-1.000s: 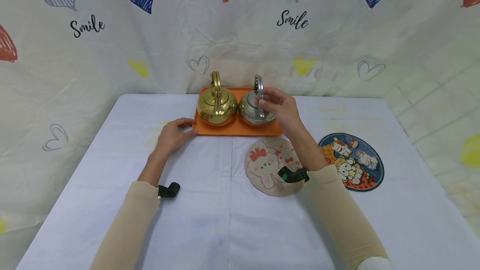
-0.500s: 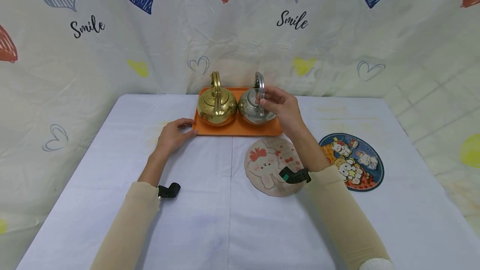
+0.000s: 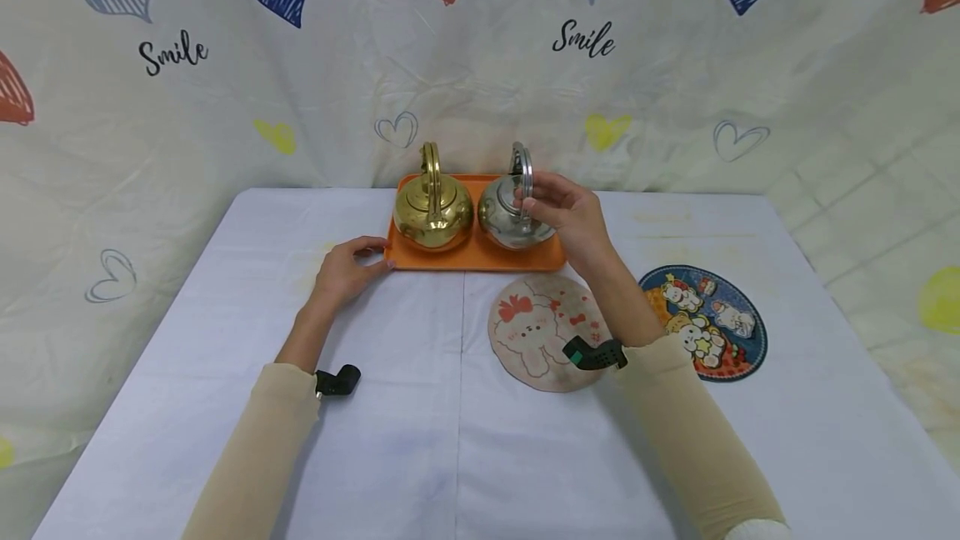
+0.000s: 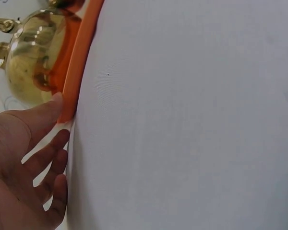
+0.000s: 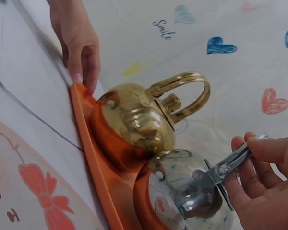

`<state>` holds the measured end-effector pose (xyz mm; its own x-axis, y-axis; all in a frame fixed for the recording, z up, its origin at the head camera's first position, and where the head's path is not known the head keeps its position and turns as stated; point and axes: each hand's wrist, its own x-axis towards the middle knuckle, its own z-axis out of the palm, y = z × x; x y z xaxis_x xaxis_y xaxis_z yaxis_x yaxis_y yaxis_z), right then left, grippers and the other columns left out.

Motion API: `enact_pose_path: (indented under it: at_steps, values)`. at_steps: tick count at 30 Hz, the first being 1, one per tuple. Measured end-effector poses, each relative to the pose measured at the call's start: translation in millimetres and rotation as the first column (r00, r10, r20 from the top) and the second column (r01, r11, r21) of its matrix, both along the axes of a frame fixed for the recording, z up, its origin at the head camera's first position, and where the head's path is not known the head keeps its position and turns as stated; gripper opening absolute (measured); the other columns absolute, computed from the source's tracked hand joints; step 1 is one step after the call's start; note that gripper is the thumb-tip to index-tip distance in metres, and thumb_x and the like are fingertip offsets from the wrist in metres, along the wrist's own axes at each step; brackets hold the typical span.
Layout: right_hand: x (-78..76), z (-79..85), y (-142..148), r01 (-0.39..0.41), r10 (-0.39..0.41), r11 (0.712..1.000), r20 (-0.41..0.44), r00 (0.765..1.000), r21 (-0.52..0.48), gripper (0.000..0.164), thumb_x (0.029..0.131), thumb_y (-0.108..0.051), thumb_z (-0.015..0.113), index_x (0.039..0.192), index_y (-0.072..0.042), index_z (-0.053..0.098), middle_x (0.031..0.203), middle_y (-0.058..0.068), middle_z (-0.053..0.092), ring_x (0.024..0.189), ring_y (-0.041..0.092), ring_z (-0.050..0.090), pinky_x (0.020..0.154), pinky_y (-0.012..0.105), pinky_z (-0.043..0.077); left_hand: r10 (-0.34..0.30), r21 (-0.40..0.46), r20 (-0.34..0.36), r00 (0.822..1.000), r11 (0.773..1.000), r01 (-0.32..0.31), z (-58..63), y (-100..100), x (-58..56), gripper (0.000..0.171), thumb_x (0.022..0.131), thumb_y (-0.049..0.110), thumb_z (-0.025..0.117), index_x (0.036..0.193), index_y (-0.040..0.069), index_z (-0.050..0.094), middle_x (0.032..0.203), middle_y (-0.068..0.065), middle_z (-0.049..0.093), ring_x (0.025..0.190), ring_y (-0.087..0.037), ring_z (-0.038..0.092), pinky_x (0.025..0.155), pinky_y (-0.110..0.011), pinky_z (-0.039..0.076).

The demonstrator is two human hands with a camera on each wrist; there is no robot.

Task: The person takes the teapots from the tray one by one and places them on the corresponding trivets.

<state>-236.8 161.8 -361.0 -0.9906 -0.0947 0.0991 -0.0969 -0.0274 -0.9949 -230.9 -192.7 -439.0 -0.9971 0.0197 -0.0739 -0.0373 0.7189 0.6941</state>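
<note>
In the head view, a gold kettle and a silver kettle stand side by side on an orange tray. My right hand holds the silver kettle's raised handle between thumb and fingers. At the tray's near left corner is my left hand, its thumb on the rim and a finger at the side edge, as the right wrist view also shows. The gold kettle's handle stands upright and no hand touches it. The right hand hides part of the silver kettle's side.
In front of the tray lies a round pink mat with a rabbit drawing, partly under the right forearm. A blue oval mat with cartoon figures lies further right. Behind the white-covered table hangs a cloth printed with hearts.
The silver kettle has shifted slightly to the right, and its handle, held by my right hand, sits a little higher. My left hand stays at the tray corner.
</note>
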Motion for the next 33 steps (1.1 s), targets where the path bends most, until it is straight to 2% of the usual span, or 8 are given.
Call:
enact_pose_path:
  at_steps: [9,16,24,33]
  values:
    - [2.0,3.5,4,0.003,-0.004,1.000,-0.030,1.000,-0.017,0.036,0.100,-0.006,0.068,0.135,-0.004,0.066,0.102,-0.008,0.076,0.097,0.008,0.076,0.093,0.020,0.059,-0.005,0.049,0.010,1.000,0.999,0.004,-1.9,-2,-2.9,0.044,0.097,0.027,0.075,0.137,0.014,0.067,0.139,-0.012,0.068,0.136,-0.034,0.055,0.121,-0.052,0.040]
    - [4.7,6.2,7,-0.011,0.009,0.999,-0.051,0.999,-0.040,0.035,0.099,-0.004,0.069,0.134,-0.003,0.066,0.102,-0.006,0.077,0.097,0.009,0.075,0.093,0.020,0.059,-0.011,0.053,0.004,1.000,0.999,0.011,-2.2,-2,-5.0,0.043,0.096,0.027,0.076,0.137,0.014,0.067,0.139,-0.012,0.068,0.137,-0.034,0.055,0.121,-0.052,0.040]
    - [8.0,7.8,12,-0.006,0.003,0.998,-0.047,0.999,-0.064,0.033,0.098,-0.004,0.070,0.132,-0.007,0.069,0.104,-0.005,0.078,0.099,0.008,0.074,0.091,0.021,0.058,-0.009,0.075,0.010,1.000,0.997,0.008,-1.8,-1,-5.3,0.043,0.096,0.026,0.076,0.137,0.014,0.067,0.140,-0.012,0.067,0.138,-0.033,0.054,0.123,-0.051,0.039]
    - [14.4,7.6,16,-0.014,0.011,0.998,-0.046,0.999,-0.064,0.033,0.099,-0.004,0.069,0.132,-0.008,0.069,0.104,-0.005,0.078,0.100,0.008,0.075,0.097,0.021,0.056,-0.008,0.084,0.021,1.000,0.996,0.007,-2.7,-3,-1.8,0.044,0.097,0.026,0.075,0.138,0.014,0.067,0.142,-0.014,0.066,0.142,-0.034,0.052,0.125,-0.052,0.036]
